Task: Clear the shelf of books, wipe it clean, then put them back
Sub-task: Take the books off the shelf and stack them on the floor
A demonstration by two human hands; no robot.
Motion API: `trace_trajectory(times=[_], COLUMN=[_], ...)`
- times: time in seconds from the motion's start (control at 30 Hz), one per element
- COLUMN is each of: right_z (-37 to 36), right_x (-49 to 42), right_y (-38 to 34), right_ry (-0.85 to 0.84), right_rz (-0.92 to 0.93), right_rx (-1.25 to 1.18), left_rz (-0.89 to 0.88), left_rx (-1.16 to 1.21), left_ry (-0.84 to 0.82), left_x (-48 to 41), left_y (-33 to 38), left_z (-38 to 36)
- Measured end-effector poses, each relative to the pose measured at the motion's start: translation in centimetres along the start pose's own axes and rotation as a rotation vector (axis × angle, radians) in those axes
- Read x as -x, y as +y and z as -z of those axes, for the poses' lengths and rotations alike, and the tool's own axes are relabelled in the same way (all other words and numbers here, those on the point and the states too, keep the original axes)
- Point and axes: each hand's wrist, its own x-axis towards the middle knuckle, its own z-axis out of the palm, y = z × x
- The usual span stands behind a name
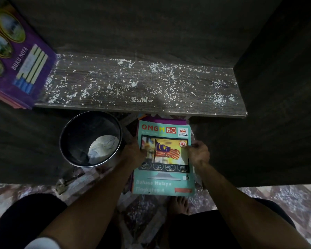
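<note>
A stack of books topped by a teal workbook (164,182) with a flag picture sits low in front of the shelf, over the floor. My left hand (134,152) grips its left edge and my right hand (198,152) grips its right edge. The dark wooden shelf board (142,83) above is bare of books across its middle and right and is speckled with white crumbs. A purple notebook (16,56) leans at the shelf's left end, on top of a few more thin books.
A black bucket (75,132) with a pale cloth (103,148) inside stands on the floor left of the stack. Dark cabinet walls rise left and right. My knees and a bare foot (179,204) are on the patterned floor below.
</note>
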Motion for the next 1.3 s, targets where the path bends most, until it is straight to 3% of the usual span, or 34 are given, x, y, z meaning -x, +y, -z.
trace_trajectory(times=[0.27, 0.47, 0.67, 0.93, 1.07, 1.3], right_z=[1.5, 2.5, 4.3, 5.7, 6.2, 5.4], right_x=[2.5, 4.7, 8.4, 13.9, 17.3, 23.4], right_y=[-1.5, -3.4, -7.0, -11.0, -12.9, -16.7], right_ry=[-0.082, -0.226, -0.44, -0.42, -0.368, -0.375], right_rz=[0.137, 0.187, 0.378, 0.655, 0.8, 1.005], right_rx=[0.125, 0.113, 0.628, 1.014, 1.068, 1.053], left_rz=[0.042, -0.071, -0.295, -0.46, -0.5, -0.467], left_rx=[-0.002, -0.099, -0.261, -0.549, -0.604, -0.645], left_ry=[-0.041, -0.083, -0.04, 0.067, 0.225, 0.348], left_x=[1.3, 3.0, 5.7, 10.7, 13.7, 18.4], left_y=[1.4, 2.7, 4.9, 7.7, 8.3, 8.3], left_z=[1.0, 3.1, 5.7, 10.9, 14.2, 21.0])
